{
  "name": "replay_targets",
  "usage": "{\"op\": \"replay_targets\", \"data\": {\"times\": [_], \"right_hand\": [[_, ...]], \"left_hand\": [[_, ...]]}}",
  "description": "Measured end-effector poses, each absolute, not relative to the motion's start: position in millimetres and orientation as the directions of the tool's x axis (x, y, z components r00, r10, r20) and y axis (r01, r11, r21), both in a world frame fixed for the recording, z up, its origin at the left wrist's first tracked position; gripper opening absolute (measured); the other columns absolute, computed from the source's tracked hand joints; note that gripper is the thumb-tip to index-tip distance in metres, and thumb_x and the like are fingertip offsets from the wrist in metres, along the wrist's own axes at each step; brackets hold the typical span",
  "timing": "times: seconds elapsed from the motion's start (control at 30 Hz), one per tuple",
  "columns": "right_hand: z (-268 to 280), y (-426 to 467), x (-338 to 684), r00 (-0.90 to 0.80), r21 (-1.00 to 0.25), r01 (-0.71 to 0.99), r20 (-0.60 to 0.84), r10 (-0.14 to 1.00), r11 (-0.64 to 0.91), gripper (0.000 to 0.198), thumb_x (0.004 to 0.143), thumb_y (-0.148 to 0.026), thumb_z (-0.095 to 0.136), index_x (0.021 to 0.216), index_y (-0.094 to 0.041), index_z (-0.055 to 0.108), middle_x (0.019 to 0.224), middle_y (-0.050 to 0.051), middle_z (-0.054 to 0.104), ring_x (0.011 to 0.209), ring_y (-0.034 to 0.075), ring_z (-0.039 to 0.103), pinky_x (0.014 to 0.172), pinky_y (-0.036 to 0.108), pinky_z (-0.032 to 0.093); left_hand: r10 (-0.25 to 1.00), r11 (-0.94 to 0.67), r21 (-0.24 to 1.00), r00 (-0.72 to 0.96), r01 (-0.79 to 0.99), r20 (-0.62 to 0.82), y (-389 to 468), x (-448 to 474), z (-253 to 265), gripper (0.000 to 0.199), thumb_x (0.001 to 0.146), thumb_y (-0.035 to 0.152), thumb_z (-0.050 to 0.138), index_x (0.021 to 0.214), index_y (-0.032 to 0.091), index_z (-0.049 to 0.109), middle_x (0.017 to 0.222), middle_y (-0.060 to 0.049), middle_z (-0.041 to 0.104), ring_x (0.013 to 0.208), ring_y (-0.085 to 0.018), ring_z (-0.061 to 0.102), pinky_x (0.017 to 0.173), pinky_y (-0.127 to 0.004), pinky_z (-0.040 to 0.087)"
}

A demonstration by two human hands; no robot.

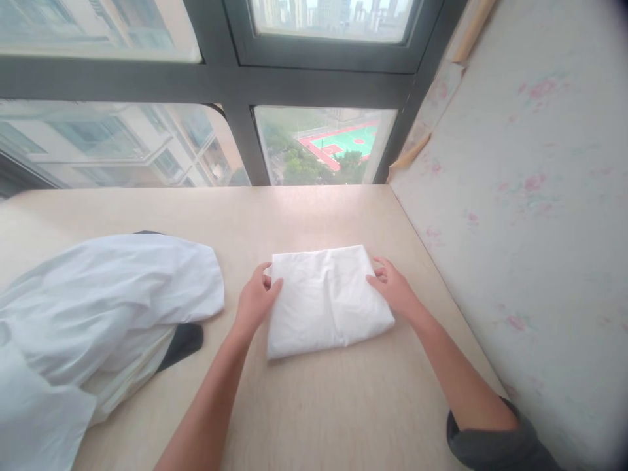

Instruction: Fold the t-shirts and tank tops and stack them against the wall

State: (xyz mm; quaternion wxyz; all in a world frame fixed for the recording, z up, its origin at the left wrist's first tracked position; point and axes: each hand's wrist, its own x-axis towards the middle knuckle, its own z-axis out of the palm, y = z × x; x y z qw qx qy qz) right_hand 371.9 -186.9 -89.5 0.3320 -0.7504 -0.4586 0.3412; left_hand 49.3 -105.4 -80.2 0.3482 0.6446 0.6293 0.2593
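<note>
A folded white cloth [328, 304], a flat and lightly creased bundle, lies on the pale wooden surface. Its left edge is held by my left hand [256, 297], thumb on top and the other fingers curled at the side. On the opposite edge, my right hand [394, 288] pinches the cloth in the same way, its thumb over the upper face. Some fingertips of both hands are hidden by the fabric or by the hands themselves. What kind of fabric item this is cannot be made out.
To the left lies a loose heap of white clothing [108, 294] with a dark piece [182, 343] sticking out. Grey-framed windows [240, 124] stand behind the wooden surface [314, 212]. A flower-patterned wall [530, 216] bounds the right side.
</note>
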Motion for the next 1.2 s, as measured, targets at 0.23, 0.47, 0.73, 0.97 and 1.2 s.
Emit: {"op": "replay_targets", "data": {"times": [0.23, 0.47, 0.73, 0.97, 1.2], "right_hand": [[-92.2, -190.6, 367.2, 0.295, -0.956, 0.206, -0.142, 0.945, -0.208, 0.053, 0.08, -0.029, 0.06, 0.132, -0.018, 0.051, 0.105, 0.008, 0.069, 0.086, 0.018, 0.069, 0.072, 0.029, 0.053], [-95.3, -183.6, 371.5, 0.353, -0.784, 0.563, -0.058, 0.934, -0.262, 0.045, 0.083, -0.025, 0.058, 0.128, -0.018, 0.058, 0.106, 0.01, 0.071, 0.083, 0.02, 0.069, 0.082, 0.036, 0.054], [-59.7, -189.4, 315.2, -0.05, -0.394, 0.902, 0.307, 0.95, 0.175, 0.045, 0.095, -0.016, 0.035, 0.134, -0.015, 0.058, 0.139, 0.012, 0.057, 0.132, 0.023, 0.05, 0.112, 0.04, 0.04], [-107.2, -172.2, 310.6, -0.039, -0.238, 0.969, 0.105, 0.994, 0.063, 0.057, 0.098, -0.044, 0.042, 0.148, -0.018, 0.044, 0.161, 0.01, 0.028, 0.15, 0.03, 0.021, 0.12, 0.054, 0.019], [-116.6, -187.8, 316.9, 0.069, -0.266, 0.963, 0.14, 0.988, -0.029, 0.062, 0.097, -0.05, 0.041, 0.151, -0.021, 0.039, 0.162, 0.011, 0.026, 0.151, 0.028, 0.019, 0.12, 0.053, 0.016]], "left_hand": [[0.986, 0.072, 0.859, 0.091, 0.507, -0.137, -108.7, 51.2, -79.8, 0.041, 0.083, 0.049, 0.049, 0.107, 0.017, 0.057, 0.089, -0.005, 0.069, 0.08, -0.02, 0.067, 0.069, -0.03, 0.051], [0.999, 0.032, 0.712, -0.032, 0.701, -0.013, -113.1, 50.7, -76.2, 0.024, 0.081, 0.036, 0.054, 0.097, 0.018, 0.058, 0.094, -0.009, 0.066, 0.088, -0.026, 0.063, 0.087, -0.045, 0.049], [0.868, -0.469, 0.2, 0.407, 0.86, 0.285, -147.0, 111.0, -45.6, 0.045, 0.095, 0.031, 0.044, 0.138, 0.021, 0.052, 0.152, -0.014, 0.043, 0.144, -0.035, 0.032, 0.115, -0.058, 0.028], [0.885, -0.456, 0.124, 0.435, 0.881, 0.162, -131.0, 122.7, -94.2, 0.061, 0.095, 0.051, 0.042, 0.148, 0.021, 0.044, 0.16, -0.013, 0.032, 0.148, -0.036, 0.024, 0.119, -0.059, 0.016], [0.917, -0.388, 0.191, 0.357, 0.901, 0.178, -129.4, 112.8, -102.5, 0.068, 0.093, 0.058, 0.043, 0.148, 0.02, 0.044, 0.161, -0.014, 0.03, 0.149, -0.041, 0.02, 0.117, -0.064, 0.016]]}}
